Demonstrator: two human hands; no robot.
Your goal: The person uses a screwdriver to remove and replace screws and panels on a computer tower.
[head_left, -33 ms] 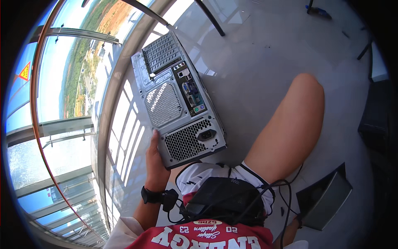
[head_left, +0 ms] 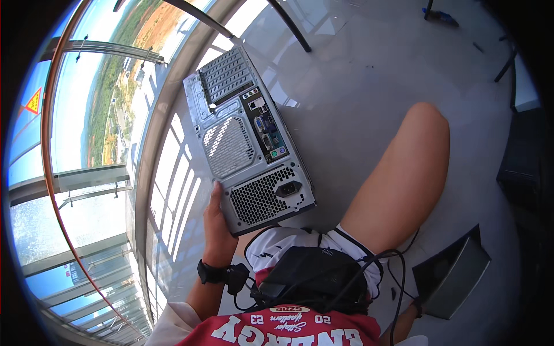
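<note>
A grey metal computer case [head_left: 242, 167] stands tilted in front of me, its rear face toward me. My left hand [head_left: 218, 230] grips its near left corner, thumb on the edge and the other fingers hidden behind it. The power supply grille [head_left: 251, 202] with its black socket is closest to me. Beyond it are the fan grille [head_left: 228, 147] and a strip of ports [head_left: 266, 130]. My right hand [head_left: 416, 308] is low at the right, at the edge of a dark grey panel [head_left: 456, 282]. Its fingers are mostly hidden, so I cannot tell its grip.
A black box-like device [head_left: 314, 274] with loose cables [head_left: 398, 277] rests on my lap. Windows with a metal frame [head_left: 144, 190] line the left side. Dark metal legs [head_left: 291, 26] stand at the back. A small blue item [head_left: 444, 18] lies on the floor at the far right.
</note>
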